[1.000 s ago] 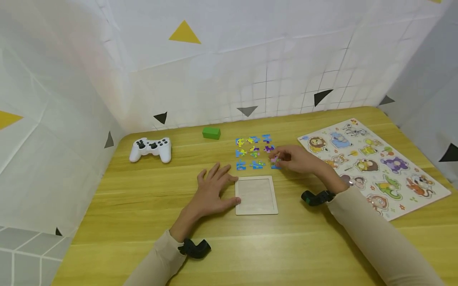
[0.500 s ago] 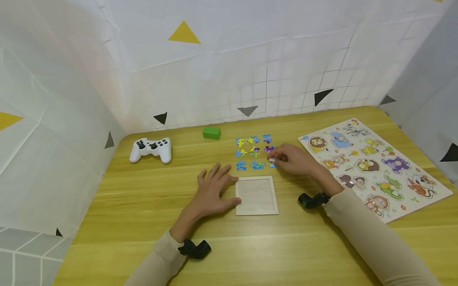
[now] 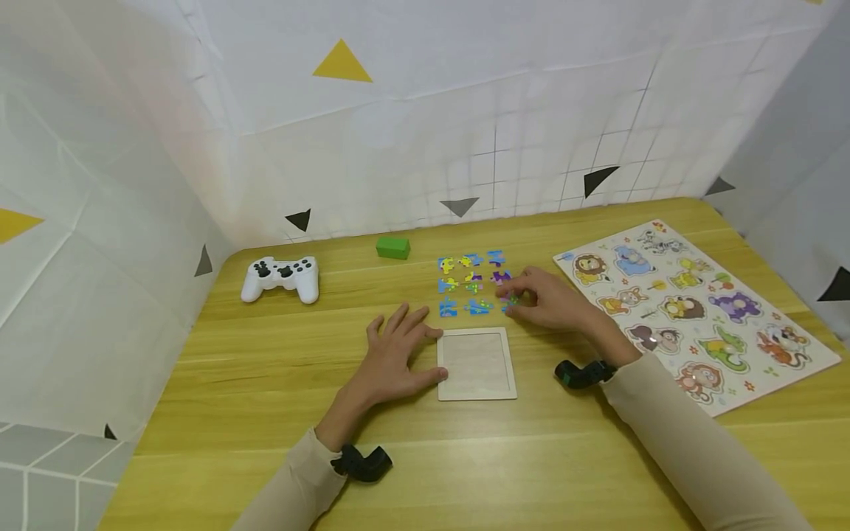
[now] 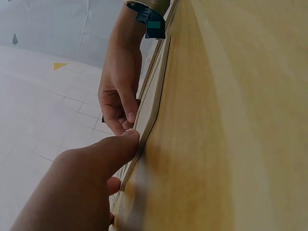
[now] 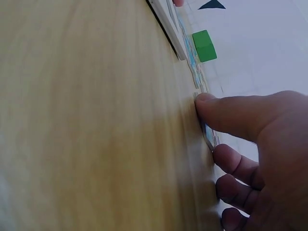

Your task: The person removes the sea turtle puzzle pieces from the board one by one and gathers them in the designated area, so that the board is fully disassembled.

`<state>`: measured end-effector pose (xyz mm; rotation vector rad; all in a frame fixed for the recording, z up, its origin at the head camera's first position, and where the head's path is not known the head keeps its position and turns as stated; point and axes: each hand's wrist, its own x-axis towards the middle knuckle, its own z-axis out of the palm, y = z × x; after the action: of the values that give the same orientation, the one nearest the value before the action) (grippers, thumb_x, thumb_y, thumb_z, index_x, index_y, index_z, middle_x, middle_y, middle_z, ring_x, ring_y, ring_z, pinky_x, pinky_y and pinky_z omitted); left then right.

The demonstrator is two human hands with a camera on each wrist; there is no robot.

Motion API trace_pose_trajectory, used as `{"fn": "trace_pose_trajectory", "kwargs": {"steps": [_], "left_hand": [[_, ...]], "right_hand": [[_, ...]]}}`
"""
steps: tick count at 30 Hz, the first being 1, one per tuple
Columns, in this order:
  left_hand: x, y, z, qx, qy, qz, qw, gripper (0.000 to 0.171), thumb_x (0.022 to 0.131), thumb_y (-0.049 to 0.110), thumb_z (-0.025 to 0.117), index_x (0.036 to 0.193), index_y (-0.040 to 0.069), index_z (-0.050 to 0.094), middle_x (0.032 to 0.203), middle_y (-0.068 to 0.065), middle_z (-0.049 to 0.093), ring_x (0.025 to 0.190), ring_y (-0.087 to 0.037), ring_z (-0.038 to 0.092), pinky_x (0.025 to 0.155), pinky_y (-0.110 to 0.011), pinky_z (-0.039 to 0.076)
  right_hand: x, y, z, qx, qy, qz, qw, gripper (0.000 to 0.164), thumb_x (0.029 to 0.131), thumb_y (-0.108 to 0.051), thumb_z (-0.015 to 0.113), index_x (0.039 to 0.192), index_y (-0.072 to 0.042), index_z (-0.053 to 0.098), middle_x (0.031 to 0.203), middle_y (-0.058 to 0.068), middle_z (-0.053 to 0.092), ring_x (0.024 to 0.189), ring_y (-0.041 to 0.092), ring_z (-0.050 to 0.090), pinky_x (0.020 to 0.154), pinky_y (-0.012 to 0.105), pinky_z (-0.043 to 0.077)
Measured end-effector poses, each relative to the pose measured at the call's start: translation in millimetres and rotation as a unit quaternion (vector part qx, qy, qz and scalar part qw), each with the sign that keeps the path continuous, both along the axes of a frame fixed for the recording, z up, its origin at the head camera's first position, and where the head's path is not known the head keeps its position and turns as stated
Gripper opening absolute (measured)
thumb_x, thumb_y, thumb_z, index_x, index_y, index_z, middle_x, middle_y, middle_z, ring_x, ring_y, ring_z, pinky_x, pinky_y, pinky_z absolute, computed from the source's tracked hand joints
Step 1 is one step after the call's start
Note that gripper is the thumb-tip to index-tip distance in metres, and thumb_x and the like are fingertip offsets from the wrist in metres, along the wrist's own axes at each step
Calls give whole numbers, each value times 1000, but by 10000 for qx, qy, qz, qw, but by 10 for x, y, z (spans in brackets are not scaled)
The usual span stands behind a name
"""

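Note:
Several blue, yellow and purple jigsaw puzzle pieces [image 3: 477, 306] lie apart in rows on the table, in the head view. My right hand [image 3: 546, 299] holds the puzzle piece [image 3: 509, 301] at the near right corner between thumb and bent fingers; it lies flat on the wood. In the right wrist view the thumb [image 5: 236, 113] touches that piece's edge, and the index fingertip is hidden. My left hand [image 3: 397, 360] lies spread on the table, thumb and a fingertip touching the left edge of a pale square puzzle tray [image 3: 474, 365].
A white game controller [image 3: 280, 278] lies at the back left. Behind the pieces stands a green block [image 3: 393, 248]. A large animal puzzle board [image 3: 690, 313] covers the right side, partly under my right forearm. A patterned sheet hangs behind the wooden table [image 3: 279, 398].
The right hand has shifted slightly left with the corner puzzle piece, then its thumb and index have spread wider around it. The left hand and the tray have stayed put.

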<state>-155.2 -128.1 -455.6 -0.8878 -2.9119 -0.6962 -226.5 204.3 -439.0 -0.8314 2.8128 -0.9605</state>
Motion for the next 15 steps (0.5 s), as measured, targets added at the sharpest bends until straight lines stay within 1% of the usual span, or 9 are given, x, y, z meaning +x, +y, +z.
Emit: {"fn": "trace_pose_trajectory", "kwargs": {"steps": [6, 15], "left_hand": [[6, -2, 0, -53, -83, -5, 10000, 60, 85, 64, 65, 135, 31, 59, 164, -3, 37, 158, -36, 18, 115, -71, 9], [-11, 0, -6, -37, -76, 25, 10000, 59, 85, 64, 66, 134, 31, 59, 164, -3, 37, 158, -37, 18, 115, -69, 8]], "right_hand": [[-4, 4, -26, 45, -8, 17, 10000, 30, 94, -23, 74, 124, -19, 74, 100, 4, 61, 77, 16, 41, 70, 33, 38], [-5, 2, -24, 17, -30, 50, 10000, 30, 94, -22, 74, 124, -19, 73, 100, 5, 61, 79, 17, 41, 71, 34, 37]]}}
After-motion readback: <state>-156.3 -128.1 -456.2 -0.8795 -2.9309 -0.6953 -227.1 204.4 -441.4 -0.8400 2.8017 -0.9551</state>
